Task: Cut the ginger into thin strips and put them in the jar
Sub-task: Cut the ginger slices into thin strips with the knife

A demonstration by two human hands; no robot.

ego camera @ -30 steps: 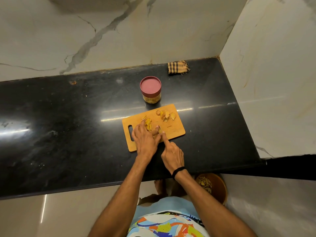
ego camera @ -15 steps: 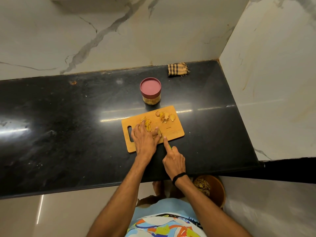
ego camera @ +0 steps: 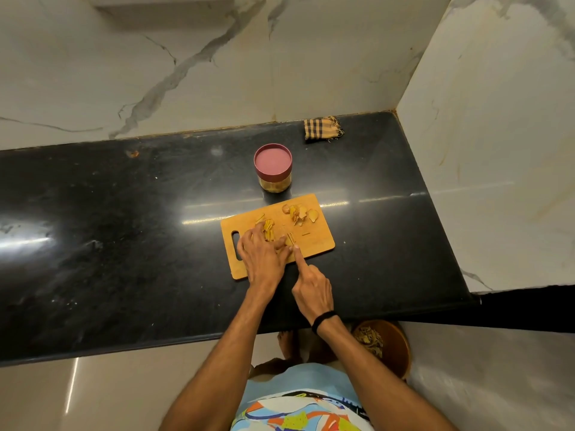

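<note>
Right hand (ego camera: 312, 289) edged forward at cutting board (ego camera: 314, 244), index fingertip beside ginger (ego camera: 269, 233); other fingers curled, cannot tell on what; left hand (ego camera: 263, 259) fingers together, pressing ginger; jar (ego camera: 273, 168) beyond cutting board.

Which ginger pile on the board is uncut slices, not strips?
The far pile, at the corner of the board nearest the jar: broad, flat rounds. The other pile, at the left hand, is thin strips.
</note>
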